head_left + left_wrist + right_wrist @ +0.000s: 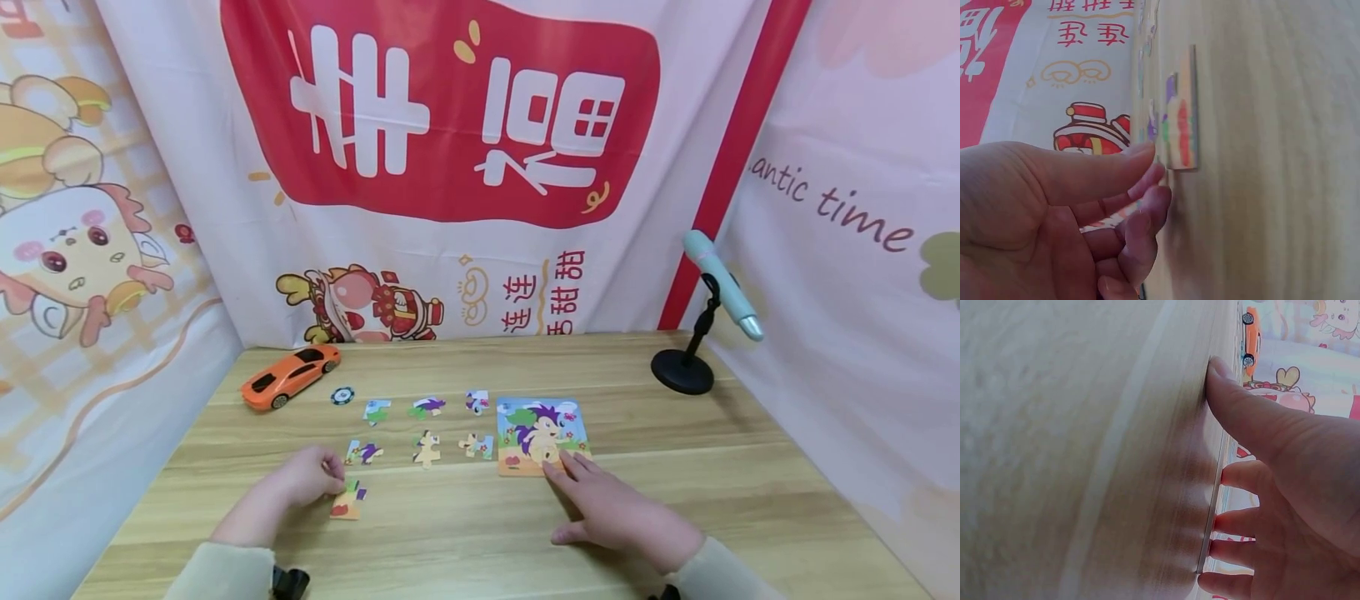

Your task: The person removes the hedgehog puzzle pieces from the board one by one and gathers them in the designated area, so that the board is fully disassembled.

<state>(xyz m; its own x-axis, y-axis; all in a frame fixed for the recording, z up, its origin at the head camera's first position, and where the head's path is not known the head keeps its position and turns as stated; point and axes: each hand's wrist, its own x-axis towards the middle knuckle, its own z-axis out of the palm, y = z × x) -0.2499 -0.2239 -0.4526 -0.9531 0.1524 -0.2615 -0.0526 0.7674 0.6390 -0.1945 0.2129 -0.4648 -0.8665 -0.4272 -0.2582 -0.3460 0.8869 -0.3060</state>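
On the table at the left lies a corner jigsaw piece (345, 508) with a red and orange base. My left hand (315, 477) is beside it, thumb and index fingertips right at its left edge. In the left wrist view the thumb and loosely bent fingers of that hand (1116, 200) have a gap between them, and the jigsaw piece (1180, 134) lies beyond the tips. My right hand (607, 504) spreads its fingers, the tips resting on the lower edge of a square hedgehog picture board (517, 458). Its thumb touches the table in the right wrist view.
Several loose jigsaw pieces, such as a cream piece (427, 450), lie in rows left of the board. An orange toy car (291, 377) and a round chip (342, 396) sit at the back left. A mint microphone (720, 279) on a black stand (682, 372) occupies the back right.
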